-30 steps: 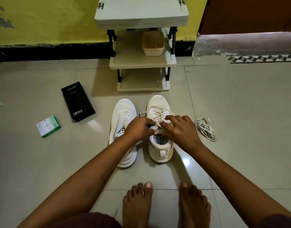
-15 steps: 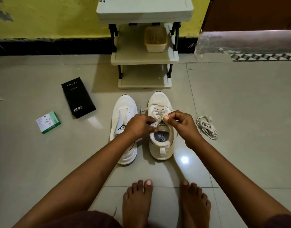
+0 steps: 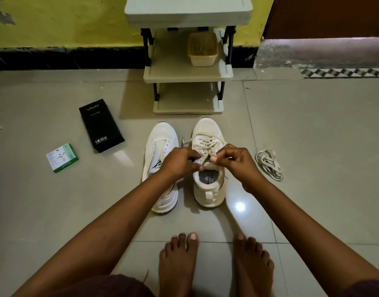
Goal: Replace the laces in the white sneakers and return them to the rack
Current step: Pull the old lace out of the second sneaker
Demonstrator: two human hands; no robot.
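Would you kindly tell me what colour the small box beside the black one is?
Green and white, seen in the head view.

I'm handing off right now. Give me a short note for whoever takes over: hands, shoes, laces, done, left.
Left hand and right hand each pinch the lace at the top of the right sneaker.
Done: that sneaker is laced most of the way up.
The left sneaker has no lace; a loose lace lies on the floor at right.
Left: finish and tie, lace the other sneaker, put both on the rack.
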